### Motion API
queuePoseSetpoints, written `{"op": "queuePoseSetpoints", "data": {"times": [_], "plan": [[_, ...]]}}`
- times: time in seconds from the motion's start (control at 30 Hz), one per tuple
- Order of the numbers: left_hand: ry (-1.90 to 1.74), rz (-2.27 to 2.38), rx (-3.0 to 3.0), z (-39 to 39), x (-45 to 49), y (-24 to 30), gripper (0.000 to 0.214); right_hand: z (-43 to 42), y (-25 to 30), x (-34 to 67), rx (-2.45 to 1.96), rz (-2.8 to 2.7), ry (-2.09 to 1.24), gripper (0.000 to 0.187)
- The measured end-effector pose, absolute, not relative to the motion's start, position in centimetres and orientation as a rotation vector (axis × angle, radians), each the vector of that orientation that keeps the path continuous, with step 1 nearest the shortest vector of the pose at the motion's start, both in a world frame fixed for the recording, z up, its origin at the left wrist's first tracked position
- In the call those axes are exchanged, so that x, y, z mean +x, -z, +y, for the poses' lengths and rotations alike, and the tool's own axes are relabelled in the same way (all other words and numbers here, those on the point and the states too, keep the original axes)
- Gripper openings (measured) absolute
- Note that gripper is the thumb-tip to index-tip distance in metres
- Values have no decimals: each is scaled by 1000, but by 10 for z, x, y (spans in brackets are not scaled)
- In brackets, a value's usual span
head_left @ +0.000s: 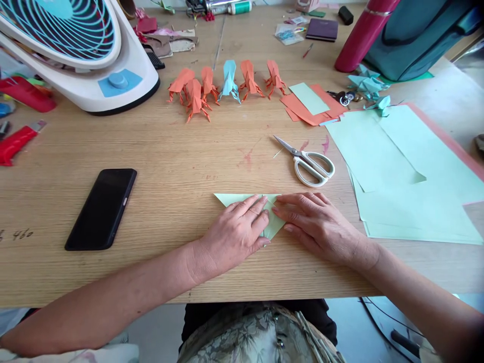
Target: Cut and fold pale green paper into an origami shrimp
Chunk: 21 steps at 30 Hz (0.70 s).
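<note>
A piece of light green paper point(274, 229), folded to a triangular shape, lies on the table close to its front edge. Over its middle rests my left hand point(239, 227), fingers together and slightly bent, holding the paper down with the thumb by the lower edge. From the right, my right hand point(317, 224) grips the paper's right edge with its fingertips. Both hands cover much of the paper, so its inner folds are partly hidden. White-handled scissors point(312, 164) lie just beyond my right hand, blades pointing to the far left.
Several orange folded paper figures point(194, 98) and a blue one point(229, 80) stand farther back. Large green sheets point(408, 212) lie at right, near orange paper pieces point(325, 103). A black phone point(102, 209) and a white fan point(124, 75) are at left; a pink bottle point(363, 38) stands back right.
</note>
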<state>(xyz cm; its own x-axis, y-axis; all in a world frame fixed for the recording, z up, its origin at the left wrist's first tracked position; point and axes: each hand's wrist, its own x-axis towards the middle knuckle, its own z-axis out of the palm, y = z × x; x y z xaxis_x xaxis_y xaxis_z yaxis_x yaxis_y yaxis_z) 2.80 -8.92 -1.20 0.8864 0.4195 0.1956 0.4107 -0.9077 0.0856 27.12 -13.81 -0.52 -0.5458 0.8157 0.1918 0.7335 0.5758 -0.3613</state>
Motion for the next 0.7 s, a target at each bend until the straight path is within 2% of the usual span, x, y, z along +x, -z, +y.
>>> {"op": "queuePoseSetpoints", "data": {"times": [0.2,0.47,0.7], "plan": [[-298,665,3009,-89,28,12,43,-131,3,283,-1191,-2435,-560,38],[-286,670,3024,-89,28,11,42,-131,7,284,-1149,-2570,-402,43],[-290,654,3020,-88,28,11,43,-127,7,293,-1056,-2610,-383,37]]}}
